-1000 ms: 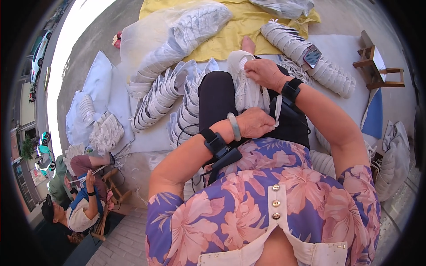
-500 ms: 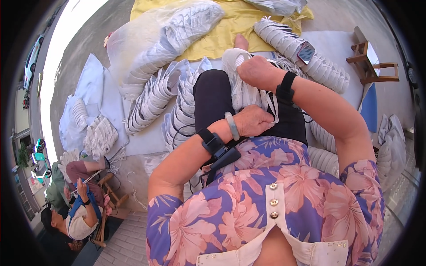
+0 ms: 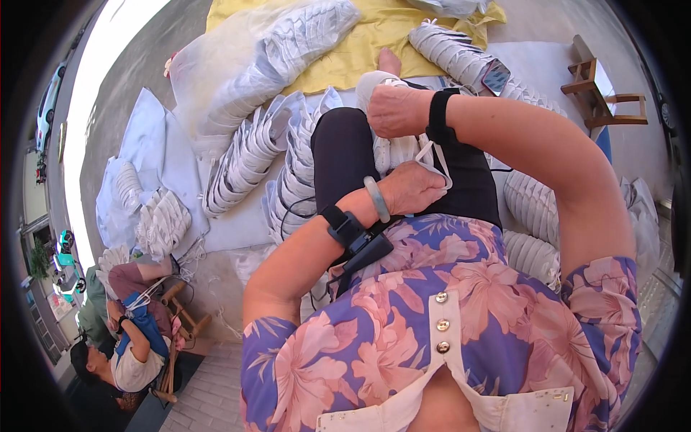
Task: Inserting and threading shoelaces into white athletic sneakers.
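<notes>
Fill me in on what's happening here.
A seated person works a stack of white folded pieces on their lap. The right hand presses on top of the stack, while the left hand takes hold of its lower end, by a white strap. More white stacks lie on the sheet ahead. Another person sits at lower left.
</notes>
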{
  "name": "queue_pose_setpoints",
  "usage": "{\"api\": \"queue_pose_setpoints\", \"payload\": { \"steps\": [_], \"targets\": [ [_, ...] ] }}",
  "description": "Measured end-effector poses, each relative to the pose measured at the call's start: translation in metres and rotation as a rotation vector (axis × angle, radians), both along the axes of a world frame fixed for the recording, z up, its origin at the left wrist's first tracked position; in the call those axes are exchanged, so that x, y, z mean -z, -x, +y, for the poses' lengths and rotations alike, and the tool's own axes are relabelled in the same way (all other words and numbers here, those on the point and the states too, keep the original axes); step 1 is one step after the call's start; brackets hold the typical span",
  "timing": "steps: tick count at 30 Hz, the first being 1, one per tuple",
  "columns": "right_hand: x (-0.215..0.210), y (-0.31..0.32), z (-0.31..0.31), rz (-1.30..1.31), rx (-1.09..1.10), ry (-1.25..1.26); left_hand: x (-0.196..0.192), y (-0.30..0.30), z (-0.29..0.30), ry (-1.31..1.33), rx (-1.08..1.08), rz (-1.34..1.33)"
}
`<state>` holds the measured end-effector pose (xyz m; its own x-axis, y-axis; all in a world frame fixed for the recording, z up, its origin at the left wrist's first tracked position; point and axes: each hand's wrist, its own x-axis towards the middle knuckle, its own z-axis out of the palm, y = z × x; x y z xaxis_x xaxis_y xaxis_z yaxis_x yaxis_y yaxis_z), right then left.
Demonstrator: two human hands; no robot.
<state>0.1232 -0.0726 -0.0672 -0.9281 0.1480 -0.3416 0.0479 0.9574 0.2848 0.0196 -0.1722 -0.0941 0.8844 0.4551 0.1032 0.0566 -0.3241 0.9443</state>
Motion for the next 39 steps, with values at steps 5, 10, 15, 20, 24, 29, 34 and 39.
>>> {"api": "queue_pose_setpoints", "payload": {
  "steps": [5,10,15,20,24,29,34,39],
  "targets": [
    [0.000,-0.013,-0.005,0.220,0.565,0.230,0.004,0.000,0.000,-0.019,-0.026,-0.028],
    [0.008,-0.015,-0.013,0.297,0.884,0.308,0.003,-0.002,-0.003,0.028,-0.036,0.008],
    [0.004,-0.006,-0.002,0.160,0.409,0.130,0.005,-0.003,-0.003,0.023,-0.022,0.016],
    [0.010,-0.008,0.001,0.298,0.368,0.124,0.001,-0.002,-0.002,-0.017,-0.064,-0.015],
    [0.011,-0.018,-0.002,0.365,0.782,0.335,-0.004,-0.002,-0.001,0.018,-0.050,0.026],
    [0.013,-0.014,0.010,0.333,0.577,0.368,-0.004,-0.005,-0.003,0.037,-0.083,0.005],
    [0.006,-0.006,0.025,0.326,0.601,0.401,-0.010,-0.002,-0.001,0.023,-0.084,0.014],
    [0.041,-0.053,0.052,0.660,0.970,0.633,-0.026,-0.002,0.004,0.088,-0.054,0.074]
  ]
}}
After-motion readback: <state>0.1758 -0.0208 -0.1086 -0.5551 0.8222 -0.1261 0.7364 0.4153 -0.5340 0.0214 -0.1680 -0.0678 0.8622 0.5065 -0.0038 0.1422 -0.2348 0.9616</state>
